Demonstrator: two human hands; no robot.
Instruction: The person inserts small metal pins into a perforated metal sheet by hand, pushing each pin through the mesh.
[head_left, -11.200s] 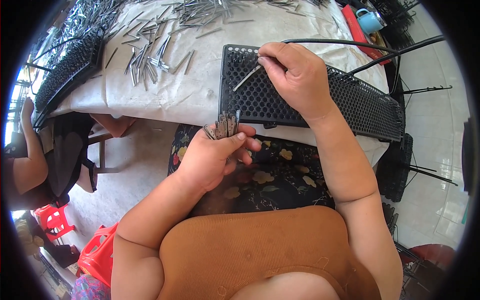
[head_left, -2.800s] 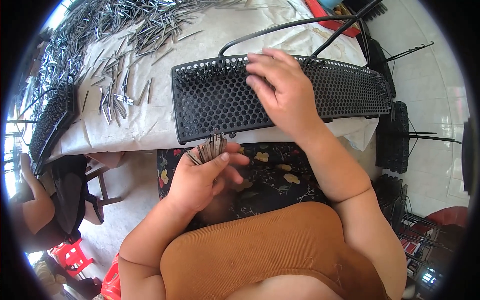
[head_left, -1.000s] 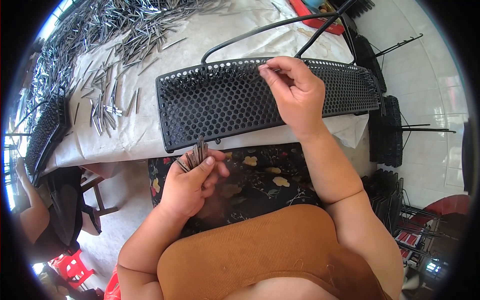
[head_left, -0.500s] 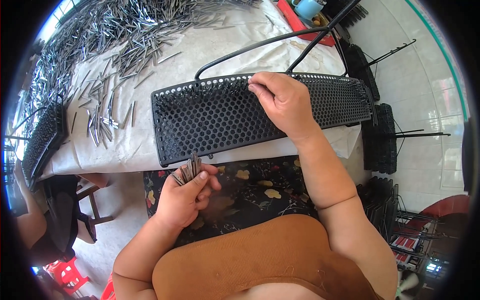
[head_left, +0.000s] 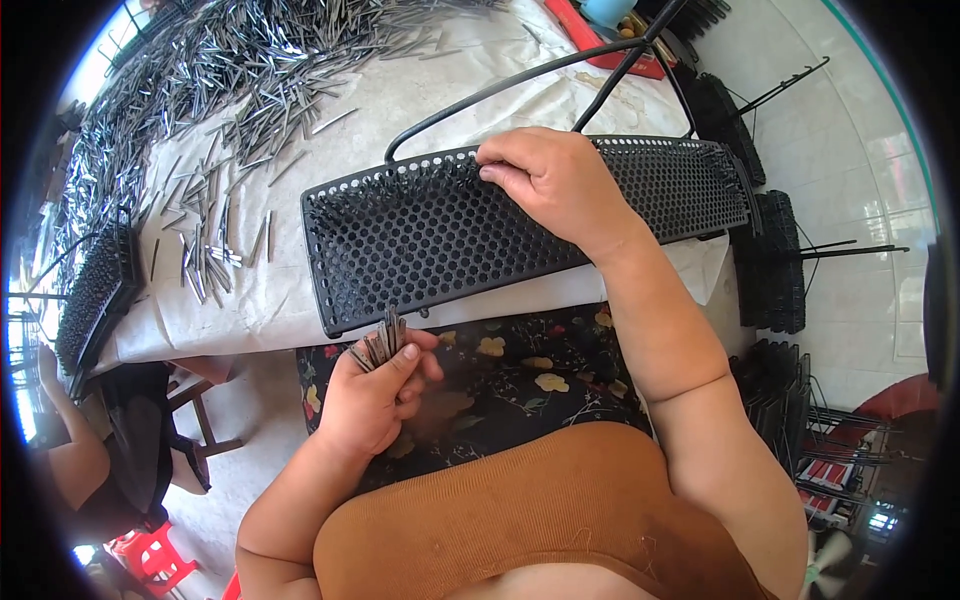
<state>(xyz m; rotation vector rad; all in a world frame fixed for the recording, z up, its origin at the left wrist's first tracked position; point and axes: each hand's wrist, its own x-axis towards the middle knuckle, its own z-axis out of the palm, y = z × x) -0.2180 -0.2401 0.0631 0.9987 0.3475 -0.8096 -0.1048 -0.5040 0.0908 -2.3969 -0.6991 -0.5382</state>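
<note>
A long black perforated panel (head_left: 430,245), covered in round holes, rests on the table edge in front of me. Dark tufts (head_left: 350,200) stick up along its upper rows. My right hand (head_left: 550,185) reaches over the panel, thumb and forefinger pinched at its top rim; what they hold is too small to make out. Closed below the panel's lower left corner, my left hand (head_left: 375,395) grips a bundle of thin flat dark strips (head_left: 382,342), their ends pointing up and fanned out. A bent black metal frame (head_left: 500,98) rises behind the panel.
Loose strips (head_left: 270,60) form a large heap at the far left of the cloth-covered table (head_left: 400,100). A red tray (head_left: 610,60) with a blue cup (head_left: 606,12) sits at the back. Black panels (head_left: 775,260) stand on the right. Another person's arm (head_left: 75,450) shows at left.
My right hand has shifted slightly left along the panel's top rim, still pinched. The left hand keeps its bundle of strips. The whole view has turned a little.
</note>
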